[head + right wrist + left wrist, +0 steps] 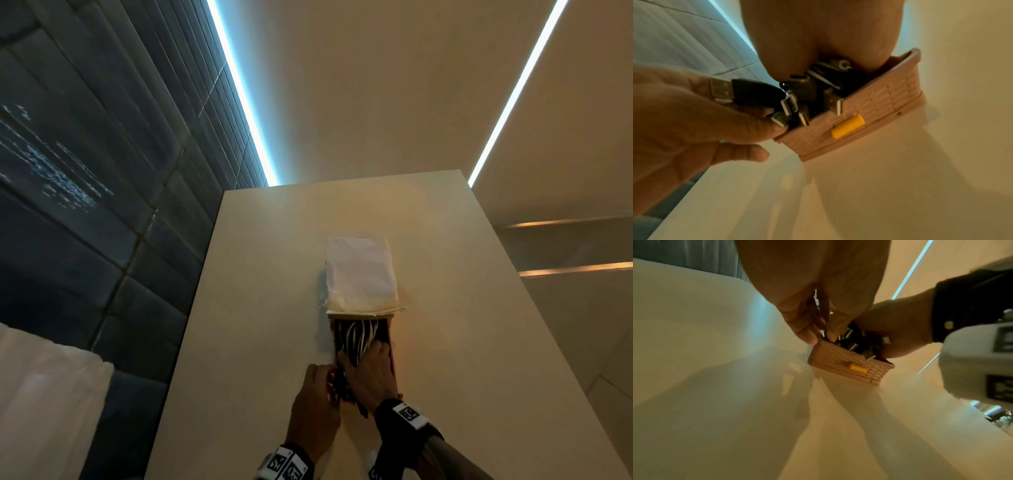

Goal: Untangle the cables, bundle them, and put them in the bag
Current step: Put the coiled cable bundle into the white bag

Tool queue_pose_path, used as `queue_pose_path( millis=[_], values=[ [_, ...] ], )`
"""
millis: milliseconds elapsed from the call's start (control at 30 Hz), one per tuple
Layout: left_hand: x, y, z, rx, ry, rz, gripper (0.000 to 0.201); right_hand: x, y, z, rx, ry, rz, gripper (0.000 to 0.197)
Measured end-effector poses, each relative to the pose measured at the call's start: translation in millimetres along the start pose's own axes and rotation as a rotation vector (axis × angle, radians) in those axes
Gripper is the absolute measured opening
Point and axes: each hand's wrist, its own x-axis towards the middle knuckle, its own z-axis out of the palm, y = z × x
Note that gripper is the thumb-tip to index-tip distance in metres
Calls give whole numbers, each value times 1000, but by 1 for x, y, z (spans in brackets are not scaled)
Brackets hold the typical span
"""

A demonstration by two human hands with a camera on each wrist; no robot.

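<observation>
The left hand pinches black plug ends at the near corner of the pink box, just beside the right hand, which lies over the cables inside it, its grip hidden, with a white bag just beyond both hands.

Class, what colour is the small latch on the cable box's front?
The latch is yellow, clearest in the right wrist view.

I see a black left wristband at six o'clock and a black right wristband at five o'clock, each carrying white blocks printed with black square markers.
</observation>
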Motion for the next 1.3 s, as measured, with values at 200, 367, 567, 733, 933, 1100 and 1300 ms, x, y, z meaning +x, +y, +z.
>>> queue_pose_path(
  millis=[200, 367, 567, 733, 933, 1100, 1300],
  values=[
    [-1, -2, -1, 66, -16, 47, 21, -6, 6, -16, -165, -26, -260, 52],
    [12, -4, 2, 38, -13, 47, 6, -7, 25, -49, -59, -18, -379, 21],
    [25, -11, 5, 42, 44, 34, 10, -11, 55, -61, 154, 158, -308, 18],
    [23, -12, 2, -6, 82, 17, 14, -5, 60, -44, 38, 143, -496, 15],
    [8, 0, -6, -77, 59, -5, 31, -3, 72, -42, -165, 201, -579, 21],
    [5, -1, 1, -14, 88, -31, 21, -1, 74, -46, 212, 104, -314, 21],
    [15, -5, 10, -45, 145, -94, 25, 5, 65, -65, 451, -76, -40, 40]
  ],
)
